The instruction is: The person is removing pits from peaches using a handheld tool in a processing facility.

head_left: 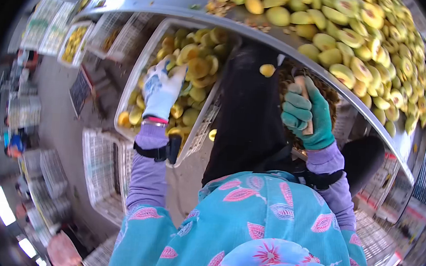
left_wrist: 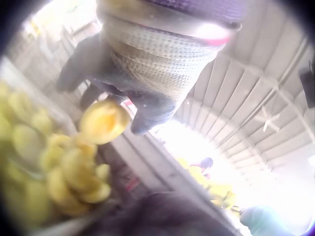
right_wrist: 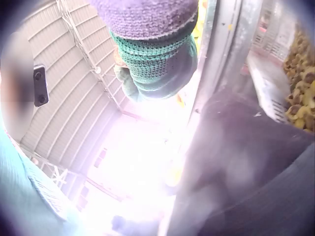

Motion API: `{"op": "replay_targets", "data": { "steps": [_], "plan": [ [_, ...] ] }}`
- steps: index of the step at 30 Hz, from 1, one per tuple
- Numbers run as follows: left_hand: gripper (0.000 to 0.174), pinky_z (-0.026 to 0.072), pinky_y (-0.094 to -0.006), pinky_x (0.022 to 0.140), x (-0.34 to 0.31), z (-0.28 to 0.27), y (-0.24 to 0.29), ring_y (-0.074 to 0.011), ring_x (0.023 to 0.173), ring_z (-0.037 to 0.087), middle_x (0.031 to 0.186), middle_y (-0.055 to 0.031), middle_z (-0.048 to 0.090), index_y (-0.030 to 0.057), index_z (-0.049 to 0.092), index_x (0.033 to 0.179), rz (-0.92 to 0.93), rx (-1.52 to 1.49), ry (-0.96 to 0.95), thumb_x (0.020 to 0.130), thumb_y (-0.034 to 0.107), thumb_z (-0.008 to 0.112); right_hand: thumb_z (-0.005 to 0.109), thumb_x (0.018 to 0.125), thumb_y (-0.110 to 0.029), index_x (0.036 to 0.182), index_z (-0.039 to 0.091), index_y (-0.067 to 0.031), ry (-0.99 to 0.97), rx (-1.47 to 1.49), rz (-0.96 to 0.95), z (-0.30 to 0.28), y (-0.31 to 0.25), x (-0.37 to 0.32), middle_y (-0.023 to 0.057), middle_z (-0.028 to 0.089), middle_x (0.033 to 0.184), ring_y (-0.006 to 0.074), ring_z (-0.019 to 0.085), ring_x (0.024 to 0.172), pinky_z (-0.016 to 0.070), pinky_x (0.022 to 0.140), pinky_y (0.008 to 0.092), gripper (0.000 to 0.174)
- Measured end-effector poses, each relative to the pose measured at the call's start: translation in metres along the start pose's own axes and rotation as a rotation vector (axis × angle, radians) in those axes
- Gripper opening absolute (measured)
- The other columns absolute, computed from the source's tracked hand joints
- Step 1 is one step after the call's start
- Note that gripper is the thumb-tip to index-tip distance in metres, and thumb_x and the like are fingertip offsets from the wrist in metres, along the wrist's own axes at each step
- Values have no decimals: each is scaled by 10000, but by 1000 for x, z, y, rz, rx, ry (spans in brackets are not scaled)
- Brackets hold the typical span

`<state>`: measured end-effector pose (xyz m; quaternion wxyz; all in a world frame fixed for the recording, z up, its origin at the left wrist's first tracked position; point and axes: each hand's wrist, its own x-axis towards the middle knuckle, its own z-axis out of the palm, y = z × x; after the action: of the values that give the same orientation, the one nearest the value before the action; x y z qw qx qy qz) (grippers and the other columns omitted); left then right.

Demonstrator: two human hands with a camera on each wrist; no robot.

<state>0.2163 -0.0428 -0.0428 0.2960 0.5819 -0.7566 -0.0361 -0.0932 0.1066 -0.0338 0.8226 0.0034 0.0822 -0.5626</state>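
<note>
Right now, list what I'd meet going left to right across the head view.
Small fruit-filled crate → white-gloved left hand → black trouser leg → green-gloved right hand.

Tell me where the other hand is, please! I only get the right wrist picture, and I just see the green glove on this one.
Observer: The head view shows the left hand over a crate of fruit halves.
Operator: Is its glove green too?
Observer: No, that glove is white with some blue on it.
Operator: Is there any fruit close to its fingers?
Observer: Yes, the left wrist view shows a yellow fruit half right by them, but I can't tell whether it is being held.
</note>
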Motion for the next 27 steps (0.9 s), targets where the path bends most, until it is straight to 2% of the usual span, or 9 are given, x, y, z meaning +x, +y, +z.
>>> {"op": "replay_targets", "data": {
  "steps": [1, 2, 4, 6, 8, 9, 13, 16, 27],
  "plan": [
    [357, 479, -402, 746, -22, -13, -14, -329, 782, 632, 764, -175, 649, 63, 626, 1041, 99, 360, 108, 852, 366, 614, 381, 985, -418, 924, 559, -61, 23, -48, 47, -8, -3, 0, -70, 342, 585, 69, 330, 445, 296, 445, 233, 403],
    [349, 473, -370, 775, -45, -43, -9, -315, 871, 624, 885, -167, 653, 62, 626, 1063, -69, 99, -13, 826, 316, 647, 387, 985, -408, 922, 553, -60, 99, -59, 52, -8, 3, -3, -68, 341, 585, 68, 331, 444, 296, 446, 233, 390],
    [217, 470, -276, 621, -100, -70, -16, -178, 640, 608, 793, -110, 658, 4, 656, 959, -487, -511, -381, 861, 193, 615, 397, 985, -395, 924, 543, -60, 214, -105, 44, -9, 4, -7, -65, 340, 586, 67, 332, 444, 297, 447, 235, 371],
    [138, 470, -295, 586, -167, -65, -41, -212, 602, 606, 715, -108, 653, 59, 693, 869, 66, -265, -750, 844, 161, 603, 405, 984, -390, 930, 536, -62, 290, -145, 14, -10, 2, -8, -64, 339, 586, 67, 333, 444, 301, 447, 239, 358],
    [289, 479, -435, 699, -217, -37, -41, -335, 761, 624, 793, -170, 636, 58, 671, 890, -421, -305, -1184, 840, 317, 554, 408, 984, -387, 935, 528, -63, 353, -190, -18, -9, 0, -7, -65, 331, 586, 66, 329, 443, 302, 448, 243, 348],
    [263, 484, -418, 761, -247, -3, -47, -308, 856, 642, 959, -171, 653, 107, 666, 982, -380, -156, -1210, 865, 316, 557, 410, 984, -385, 937, 524, -64, 383, -217, -46, -8, -2, -6, -66, 328, 586, 66, 327, 443, 302, 449, 245, 344],
    [340, 435, -431, 887, -268, 116, -64, -348, 1025, 560, 1057, -183, 610, 81, 599, 1103, -198, -14, -715, 850, 296, 524, 468, 953, -395, 898, 508, -101, 424, -324, -96, 12, 3, -7, -64, 336, 605, 68, 342, 486, 325, 491, 263, 302],
    [357, 430, -425, 900, -224, 168, -75, -346, 1045, 548, 1086, -185, 595, 76, 584, 1126, -109, -14, -641, 855, 300, 521, 539, 900, -412, 839, 465, -133, 427, -253, -140, 30, 5, -21, -55, 363, 624, 91, 376, 532, 322, 495, 258, 295],
    [425, 409, -400, 947, -134, 207, -69, -340, 1120, 505, 1191, -193, 542, 55, 529, 1211, 71, 128, -582, 875, 315, 512, 421, 932, -519, 747, 447, -167, 746, -319, -271, 24, 18, -47, -5, 451, 565, 133, 432, 453, 355, 430, 297, 399]
  ]
}}
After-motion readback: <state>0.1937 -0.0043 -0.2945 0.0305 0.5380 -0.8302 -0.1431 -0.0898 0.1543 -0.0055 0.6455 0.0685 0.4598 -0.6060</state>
